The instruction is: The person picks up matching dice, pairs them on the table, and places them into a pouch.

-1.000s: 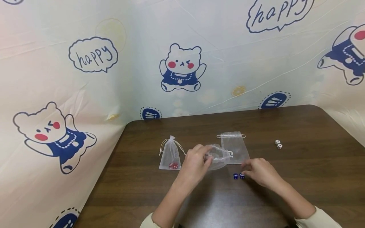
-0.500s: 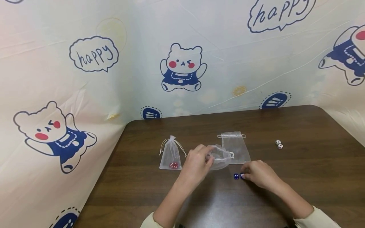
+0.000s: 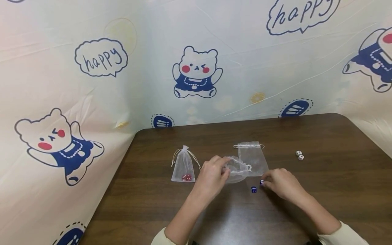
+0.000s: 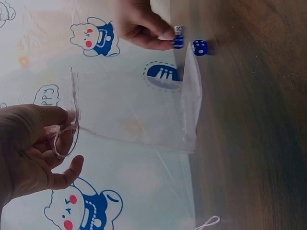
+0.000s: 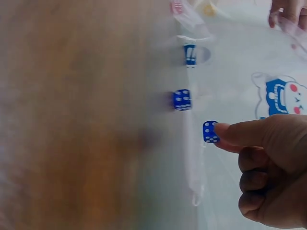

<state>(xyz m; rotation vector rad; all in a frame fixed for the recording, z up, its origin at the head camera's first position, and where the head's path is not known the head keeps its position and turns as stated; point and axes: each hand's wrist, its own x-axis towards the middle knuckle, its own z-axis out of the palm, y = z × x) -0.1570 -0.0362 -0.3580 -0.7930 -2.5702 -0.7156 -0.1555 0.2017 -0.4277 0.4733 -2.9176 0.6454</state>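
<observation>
My left hand (image 3: 212, 175) holds a sheer white drawstring bag (image 3: 238, 177) by its mouth, fingers at the cord, as the left wrist view shows. The mouth gapes toward the right. Between thumb and forefinger, my right hand (image 3: 284, 183) pinches a blue die (image 5: 209, 132) with white dots, raised off the table to the right of the bag. A second blue die (image 3: 254, 189) lies on the table just in front of the bag. In the right wrist view, the other right fingers are curled into the palm.
To the left lies a tied drawstring bag (image 3: 182, 166) with red dice (image 3: 186, 177) inside. Behind the held bag, another sheer bag (image 3: 252, 158) lies flat. White dice (image 3: 300, 155) sit farther right on the brown table (image 3: 147, 207). A printed curtain (image 3: 137, 85) hangs behind.
My right hand first reached the right-hand blue die on the table, then pinched it and lifted it slightly. My left hand has kept its hold on the bag, nearly still.
</observation>
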